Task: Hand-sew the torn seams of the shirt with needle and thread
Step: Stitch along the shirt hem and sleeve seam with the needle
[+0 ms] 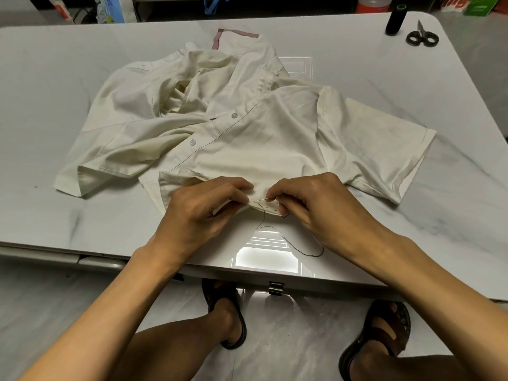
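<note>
A crumpled cream short-sleeved shirt [247, 127] lies spread on the white marble-look table [55, 105]. Its near hem is folded up at the table's front. My left hand [203, 207] pinches that hem fold between thumb and fingers. My right hand [310, 204] pinches a thin needle [262, 199] whose tip lies in the fabric between the two hands. A dark thread [291, 243] trails from the hem in a loose loop over the table toward the front edge.
A black thread spool [395, 20] and black-handled scissors [422, 35] sit at the table's far right corner. Bags and boxes stand beyond the far edge. Below the front edge are a metal latch [276, 287] and my sandalled feet.
</note>
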{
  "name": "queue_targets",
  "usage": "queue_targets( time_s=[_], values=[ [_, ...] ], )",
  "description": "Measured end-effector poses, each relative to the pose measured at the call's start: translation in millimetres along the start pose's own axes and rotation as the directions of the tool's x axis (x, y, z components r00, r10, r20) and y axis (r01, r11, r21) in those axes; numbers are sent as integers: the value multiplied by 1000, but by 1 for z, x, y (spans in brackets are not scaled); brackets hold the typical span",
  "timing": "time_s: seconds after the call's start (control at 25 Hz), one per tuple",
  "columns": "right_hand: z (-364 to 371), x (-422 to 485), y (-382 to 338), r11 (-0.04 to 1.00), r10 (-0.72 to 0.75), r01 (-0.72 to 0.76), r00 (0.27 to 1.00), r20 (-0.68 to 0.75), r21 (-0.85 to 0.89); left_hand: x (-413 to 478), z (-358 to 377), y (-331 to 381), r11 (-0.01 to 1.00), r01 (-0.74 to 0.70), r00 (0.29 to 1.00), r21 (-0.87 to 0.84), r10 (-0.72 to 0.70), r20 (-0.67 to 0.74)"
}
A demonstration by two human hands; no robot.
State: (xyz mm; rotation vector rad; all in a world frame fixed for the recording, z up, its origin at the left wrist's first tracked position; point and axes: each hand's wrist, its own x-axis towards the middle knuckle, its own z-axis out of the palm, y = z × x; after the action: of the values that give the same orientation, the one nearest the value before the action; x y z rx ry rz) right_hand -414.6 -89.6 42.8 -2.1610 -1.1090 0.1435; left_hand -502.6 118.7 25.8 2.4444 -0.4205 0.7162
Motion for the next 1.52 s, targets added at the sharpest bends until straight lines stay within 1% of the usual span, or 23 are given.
queue_targets(
  time_s=[0.84, 1.08, 1.32, 1.52],
  values=[
    [1, 2, -1, 1000, -9, 9, 1000, 15, -8, 0, -1, 0, 1000, -1, 1000, 2, 1, 7],
    [2, 4, -1, 999, -12, 12, 1000, 24, -35, 0, -2, -2, 1000, -19, 999, 7, 19, 27],
    [4, 9, 0, 991, -85, 87, 996, 30, -105, 3, -3, -3, 998, -56, 998, 20, 55, 33],
    [0, 11, -2, 983, -153, 155, 988, 34, -93, 10, -3, 3, 998, -58, 998, 10, 57, 35]
  ],
)
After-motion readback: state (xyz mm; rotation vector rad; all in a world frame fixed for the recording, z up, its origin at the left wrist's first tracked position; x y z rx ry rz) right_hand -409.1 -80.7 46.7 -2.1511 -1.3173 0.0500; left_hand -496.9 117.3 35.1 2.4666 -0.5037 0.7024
